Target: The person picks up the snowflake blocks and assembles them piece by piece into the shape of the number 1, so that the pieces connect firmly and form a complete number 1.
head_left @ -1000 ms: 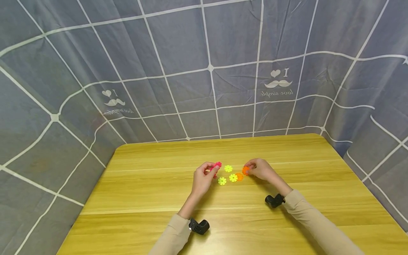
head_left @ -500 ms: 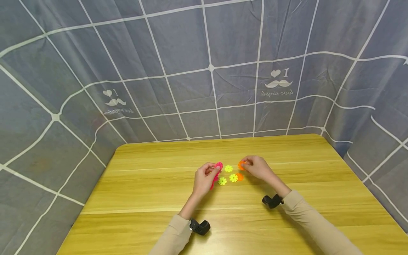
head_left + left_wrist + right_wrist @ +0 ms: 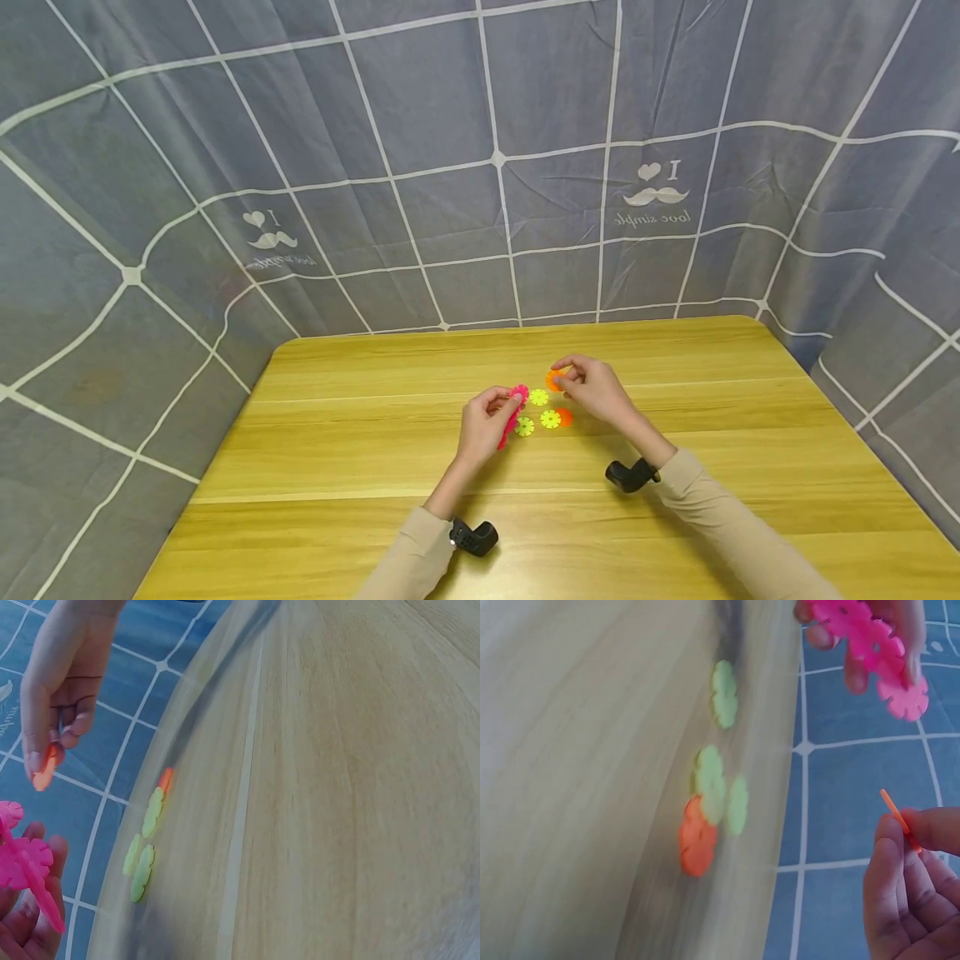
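My left hand (image 3: 480,429) grips a chain of several pink notched plastic discs (image 3: 874,645), slotted together at angles, held above the table. To its right, my right hand (image 3: 602,393) pinches a single orange notched disc (image 3: 554,381) between thumb and finger, apart from the pink chain. Below the hands lie three yellow-green discs (image 3: 538,397) and a second orange disc (image 3: 697,836). One yellow-green disc (image 3: 551,419) overlaps that orange one. In the head view, my left fingers hide part of the pink chain.
The wood-grain table (image 3: 337,450) reaches to a grey-blue curtain (image 3: 420,208) with white grid lines, hanging behind it and along both sides. Black wrist-worn devices sit on my left wrist (image 3: 474,538) and right wrist (image 3: 632,475).
My right hand has moved left and away from me with the orange disc, closer to the pink chain. The left hand has turned slightly, showing more pink discs. The discs on the table have stayed put.
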`<action>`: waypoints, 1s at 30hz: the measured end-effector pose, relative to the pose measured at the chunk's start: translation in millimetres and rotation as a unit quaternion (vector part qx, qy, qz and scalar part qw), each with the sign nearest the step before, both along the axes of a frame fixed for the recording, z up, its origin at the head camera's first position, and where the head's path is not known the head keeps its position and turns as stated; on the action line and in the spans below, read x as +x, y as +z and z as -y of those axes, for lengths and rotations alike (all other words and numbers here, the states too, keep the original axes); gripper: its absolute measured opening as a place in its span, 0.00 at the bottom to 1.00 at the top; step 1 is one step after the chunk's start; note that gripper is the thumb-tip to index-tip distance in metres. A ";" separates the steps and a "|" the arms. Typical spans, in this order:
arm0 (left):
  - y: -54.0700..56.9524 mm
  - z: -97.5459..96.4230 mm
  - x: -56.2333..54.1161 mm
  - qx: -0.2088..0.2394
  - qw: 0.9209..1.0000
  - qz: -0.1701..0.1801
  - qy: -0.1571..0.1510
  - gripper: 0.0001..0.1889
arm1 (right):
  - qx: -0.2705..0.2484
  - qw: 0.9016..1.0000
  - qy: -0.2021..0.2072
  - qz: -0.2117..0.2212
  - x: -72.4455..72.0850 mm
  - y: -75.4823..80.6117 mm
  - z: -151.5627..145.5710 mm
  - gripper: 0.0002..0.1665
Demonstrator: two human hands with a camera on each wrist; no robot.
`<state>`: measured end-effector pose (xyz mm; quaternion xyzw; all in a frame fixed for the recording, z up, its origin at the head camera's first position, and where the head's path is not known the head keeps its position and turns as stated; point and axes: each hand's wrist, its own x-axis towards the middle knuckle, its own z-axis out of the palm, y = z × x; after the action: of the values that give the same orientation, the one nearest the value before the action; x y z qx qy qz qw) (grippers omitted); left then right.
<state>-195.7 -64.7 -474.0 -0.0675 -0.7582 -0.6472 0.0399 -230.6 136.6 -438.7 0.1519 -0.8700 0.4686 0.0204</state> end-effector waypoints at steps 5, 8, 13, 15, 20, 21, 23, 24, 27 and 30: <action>-0.5 -1.7 1.6 0.000 1.000 0.008 0.001 0.12 | -0.035 0.999 0.003 -0.008 4.6 5.8 8.5 0.13; -0.5 -3.1 2.6 -0.003 1.000 0.001 0.004 0.12 | -0.057 0.998 0.001 -0.011 6.6 8.1 14.4 0.12; -0.8 -5.5 3.5 -0.012 1.000 -0.009 0.011 0.11 | -0.071 0.997 -0.013 -0.014 6.9 8.6 22.4 0.12; -1.1 -6.4 3.9 -0.017 1.000 -0.011 0.013 0.10 | -0.073 0.997 -0.014 -0.013 7.2 8.4 24.4 0.12; -0.9 -7.5 5.7 -0.016 1.000 -0.018 0.013 0.09 | -0.082 0.997 -0.008 -0.011 9.2 6.9 27.7 0.11; -0.6 -7.6 6.2 -0.014 1.000 -0.021 0.013 0.09 | -0.081 0.997 -0.008 -0.011 9.8 6.5 28.2 0.11; -0.4 -7.8 6.7 -0.011 0.999 -0.028 0.013 0.09 | -0.083 0.996 -0.009 -0.008 11.0 6.2 29.3 0.11; -0.5 -7.9 7.0 -0.012 0.999 -0.033 0.014 0.09 | -0.083 0.996 -0.009 -0.007 11.6 6.0 29.6 0.11; -1.0 -8.2 7.1 -0.019 0.999 -0.042 0.018 0.09 | -0.090 0.996 -0.007 0.002 13.6 6.7 31.1 0.11; -1.7 -8.4 7.0 -0.028 0.998 -0.047 0.023 0.08 | -0.094 0.996 -0.005 0.008 14.4 6.6 32.0 0.11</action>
<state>-188.7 -56.3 -475.7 -0.0818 -0.7750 -0.6204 0.0887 -216.2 104.5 -432.1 0.1413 -0.8228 0.5497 0.0295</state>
